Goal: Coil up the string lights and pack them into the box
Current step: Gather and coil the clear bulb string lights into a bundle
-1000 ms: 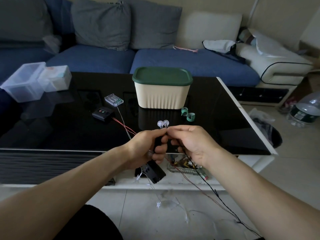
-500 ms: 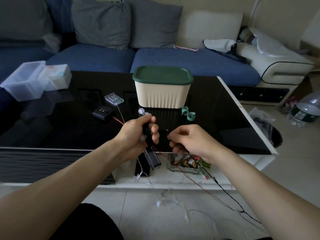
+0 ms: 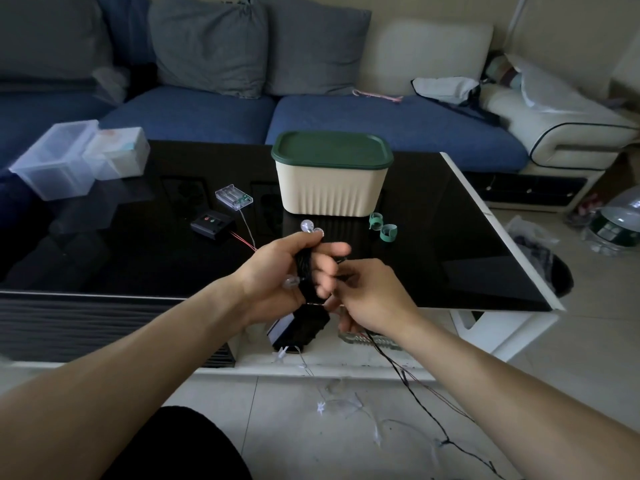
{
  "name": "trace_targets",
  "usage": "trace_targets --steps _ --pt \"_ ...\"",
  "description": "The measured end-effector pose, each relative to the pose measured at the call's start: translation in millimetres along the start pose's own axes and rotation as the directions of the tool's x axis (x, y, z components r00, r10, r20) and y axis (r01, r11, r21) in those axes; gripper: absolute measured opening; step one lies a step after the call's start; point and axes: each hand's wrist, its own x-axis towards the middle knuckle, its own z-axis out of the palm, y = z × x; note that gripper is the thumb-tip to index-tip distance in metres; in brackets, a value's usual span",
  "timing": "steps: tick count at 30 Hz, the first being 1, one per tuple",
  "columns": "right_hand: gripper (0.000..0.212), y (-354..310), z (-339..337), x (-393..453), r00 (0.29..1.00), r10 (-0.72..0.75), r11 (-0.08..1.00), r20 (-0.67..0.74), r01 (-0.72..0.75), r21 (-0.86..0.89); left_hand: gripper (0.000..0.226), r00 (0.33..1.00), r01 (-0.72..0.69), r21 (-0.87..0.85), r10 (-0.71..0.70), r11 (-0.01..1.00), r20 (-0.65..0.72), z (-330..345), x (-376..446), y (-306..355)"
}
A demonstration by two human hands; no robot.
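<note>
My left hand (image 3: 277,271) grips a dark coil of string lights (image 3: 306,271), with clear round bulbs (image 3: 308,227) sticking out above the thumb and a black battery pack (image 3: 301,327) hanging below. My right hand (image 3: 370,296) pinches the black wire right beside the coil. The loose wire (image 3: 415,396) trails down from that hand to the floor at the right. The cream box with a green lid (image 3: 332,178) stands shut on the black table, beyond both hands.
On the glossy black table (image 3: 121,251) lie a clear battery case (image 3: 233,197), a black controller (image 3: 212,225) with red wires, two green ties (image 3: 382,228) and clear plastic tubs (image 3: 69,162). More clear star lights (image 3: 332,407) lie on the floor tiles. A blue sofa stands behind.
My left hand has turned and dropped slightly with the coil. My right hand has come back in against it with the wire, and the battery pack has swung beneath.
</note>
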Motion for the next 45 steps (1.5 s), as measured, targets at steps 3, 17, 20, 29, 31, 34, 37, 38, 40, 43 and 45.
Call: trace_targets --steps 3,17,20,29,31,34,37,38,40,43,45 --pt "0.021 -3 5 1 0.999 -0.040 0.967 0.032 0.046 -0.252 0.048 0.997 0.017 0.090 -0.024 0.996 0.075 -1 -2 0" --pt "0.029 -11 2 -5 0.968 -0.091 0.906 0.236 0.179 -0.384 0.061 0.999 0.021 0.039 -0.019 0.999 -0.049 -12 8 -1" --pt "0.013 -16 -5 -9 0.964 -0.127 0.915 0.235 0.205 -0.347 0.056 0.995 -0.035 0.149 0.049 0.988 -0.091 -12 10 -6" --pt "0.027 -5 -30 -4 0.933 -0.114 0.956 0.342 0.197 -0.218 0.033 0.983 -0.056 0.467 0.130 0.883 -0.128 -10 12 -21" --pt "0.030 -4 -32 -4 0.938 -0.111 0.946 0.330 0.201 -0.253 0.030 0.993 0.001 0.518 0.062 0.856 -0.104 -9 9 -22" --pt "0.034 -6 -38 -4 0.949 -0.076 0.930 0.305 0.177 -0.321 0.035 0.998 0.037 0.594 -0.005 0.804 -0.056 -2 4 -23" --pt "0.036 -8 -43 -3 0.939 -0.019 0.931 0.343 0.141 -0.337 0.040 1.000 0.024 0.647 -0.029 0.762 -0.003 0 3 -24" --pt "0.037 -8 -43 -3 0.936 -0.002 0.933 0.351 0.128 -0.337 0.042 0.999 0.013 0.662 -0.030 0.750 0.015 -1 3 -23" --pt "0.040 -8 -44 -3 0.937 0.051 0.926 0.345 0.085 -0.368 0.045 0.999 0.001 0.689 -0.031 0.725 0.031 -4 4 -22" --pt "0.043 -5 -51 -6 0.885 0.229 0.944 0.406 -0.100 -0.315 0.055 1.000 -0.019 0.702 0.008 0.712 0.019 -6 8 -20" --pt "0.036 -4 -61 -7 0.858 0.247 0.962 0.451 -0.160 -0.222 0.050 0.992 -0.055 0.741 0.120 0.669 -0.035 -11 11 -18"
